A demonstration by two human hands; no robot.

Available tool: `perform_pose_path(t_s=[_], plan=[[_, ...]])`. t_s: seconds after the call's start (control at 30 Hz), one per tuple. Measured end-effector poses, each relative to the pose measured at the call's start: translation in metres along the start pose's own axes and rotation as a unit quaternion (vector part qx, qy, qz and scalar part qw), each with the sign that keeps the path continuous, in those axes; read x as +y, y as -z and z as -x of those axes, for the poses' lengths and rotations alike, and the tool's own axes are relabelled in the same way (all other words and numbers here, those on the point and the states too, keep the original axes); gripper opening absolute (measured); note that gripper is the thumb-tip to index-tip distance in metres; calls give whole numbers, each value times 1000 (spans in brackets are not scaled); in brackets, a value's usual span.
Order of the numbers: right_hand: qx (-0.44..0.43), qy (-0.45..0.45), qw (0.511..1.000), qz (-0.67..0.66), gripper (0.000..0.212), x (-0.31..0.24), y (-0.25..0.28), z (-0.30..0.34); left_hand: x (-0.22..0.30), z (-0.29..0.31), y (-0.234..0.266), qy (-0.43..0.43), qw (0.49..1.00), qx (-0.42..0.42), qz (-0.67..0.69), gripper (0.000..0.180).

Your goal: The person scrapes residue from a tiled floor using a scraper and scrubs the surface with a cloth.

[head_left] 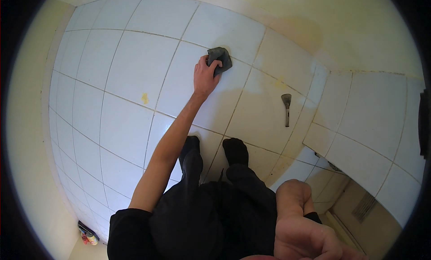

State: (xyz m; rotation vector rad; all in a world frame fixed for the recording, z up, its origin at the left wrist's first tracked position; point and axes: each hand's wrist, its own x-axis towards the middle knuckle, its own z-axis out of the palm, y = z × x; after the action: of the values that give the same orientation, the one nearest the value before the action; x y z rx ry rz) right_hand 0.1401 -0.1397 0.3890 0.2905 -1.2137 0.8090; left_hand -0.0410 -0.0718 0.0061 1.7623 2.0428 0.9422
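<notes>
Left hand (205,78), upper centre of frame: arm stretched forward, fingers curled over the near edge of a dark grey cloth (220,59), pressing it flat on the floor. Cloth is soft, crumpled, roughly square.

Right hand (310,242), lower right edge of frame: close to the camera, fingers loosely bent, holding nothing visible. It appears to rest near the person's knee; partly cut off by the frame edge.

Scraper (286,108), right of centre: dull metal blade on a thin straight handle, lying loose on the tiles, well apart from the cloth.

Floor (125,125): large glossy white square tiles, grey grout lines. Small yellow stain (145,98) left of the forearm; fainter yellowish smears near the scraper.

Dark socked feet (235,151) and black trousers, centre bottom.

Room: pale yellow walls around the rim. Tiled step at right; grated drain (364,206) below it, lower right. Small colourful items (88,235) at lower left corner, too small to identify.
</notes>
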Motion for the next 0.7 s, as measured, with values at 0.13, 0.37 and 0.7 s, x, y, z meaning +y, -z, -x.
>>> perform_pose_path(t_s=[0.13, 0.37, 0.7], plan=[[5, 10, 1000, 17, 51, 0, -1, 0, 2, 0, -1, 19, 1000, -14, 10, 41], [17, 6, 1000, 20, 48, -2, -3, 0, 0, 0, -1, -2, 1000, -3, 1, 41], [9, 20, 1000, 8, 45, 0, -1, -1, 4, -1, 2, 4, 1000, 0, 11, 40]])
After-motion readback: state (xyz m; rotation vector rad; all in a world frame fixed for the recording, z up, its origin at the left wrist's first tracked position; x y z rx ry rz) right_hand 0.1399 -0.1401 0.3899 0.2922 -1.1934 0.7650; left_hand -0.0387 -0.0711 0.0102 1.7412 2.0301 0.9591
